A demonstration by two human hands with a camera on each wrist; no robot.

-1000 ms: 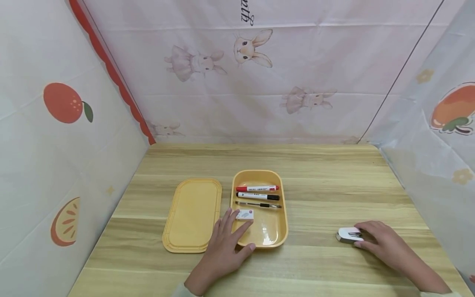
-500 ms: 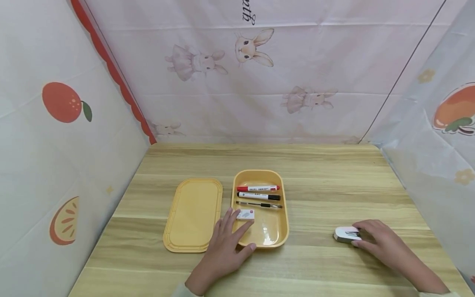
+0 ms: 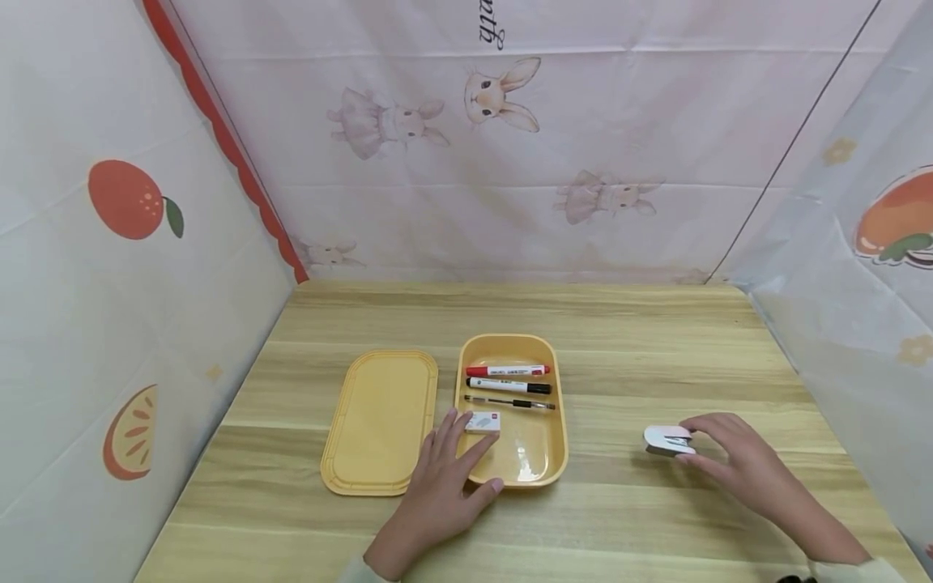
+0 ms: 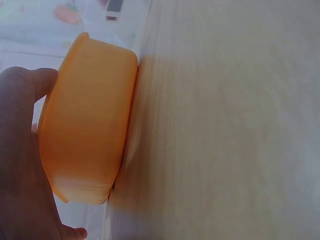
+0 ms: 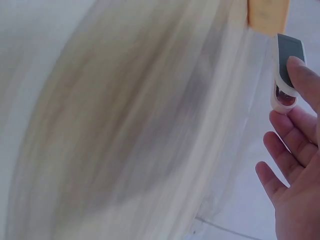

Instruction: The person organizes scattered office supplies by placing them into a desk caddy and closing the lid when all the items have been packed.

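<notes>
My right hand [image 3: 747, 468] pinches a small white and dark grey stapler [image 3: 662, 438] between thumb and fingers, right of the yellow box [image 3: 561, 449]. The stapler [image 5: 289, 52] hangs over the table in the right wrist view, the other fingers spread below it. My left hand [image 3: 437, 498] lies over the box's near left rim, fingers spread and relaxed, fingertips at a small white carton [image 3: 486, 422] inside. In the left wrist view a fingertip rests at the rim of the box [image 4: 92, 115]. A red marker [image 3: 510, 370], a black marker [image 3: 503, 385] and a pen [image 3: 503, 402] lie across the box.
A flat yellow lid [image 3: 379, 429] lies on the wooden table [image 3: 605, 518] left of the box. Printed cloth walls [image 3: 437, 219] stand at the back and both sides of the table.
My right hand has moved left and away from me, lifting the stapler off the table. The left hand, box, lid and the things inside have stayed put.
</notes>
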